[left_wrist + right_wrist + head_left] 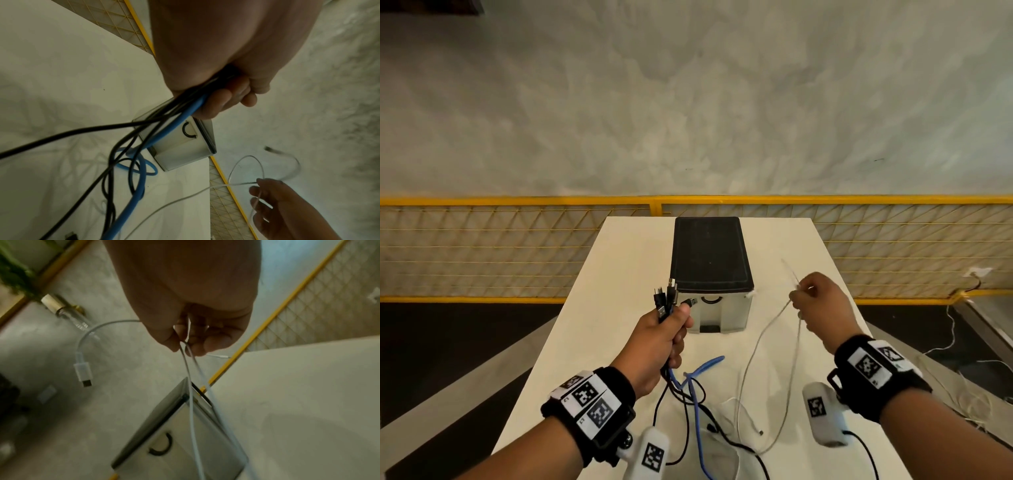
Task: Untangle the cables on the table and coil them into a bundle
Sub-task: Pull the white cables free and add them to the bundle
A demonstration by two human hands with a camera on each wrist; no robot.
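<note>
My left hand grips a bunch of black cables and one blue cable above the white table. Their plugs stick up out of the fist. The loose lengths hang down and lie tangled on the table. To the right, my right hand pinches a thin white cable, folded so two strands drop to the table. Its white plug end dangles free beside the right hand.
A small grey drawer box with a black lid stands mid-table just beyond both hands. A yellow mesh fence runs behind the table. More white wires lie on the floor to the right.
</note>
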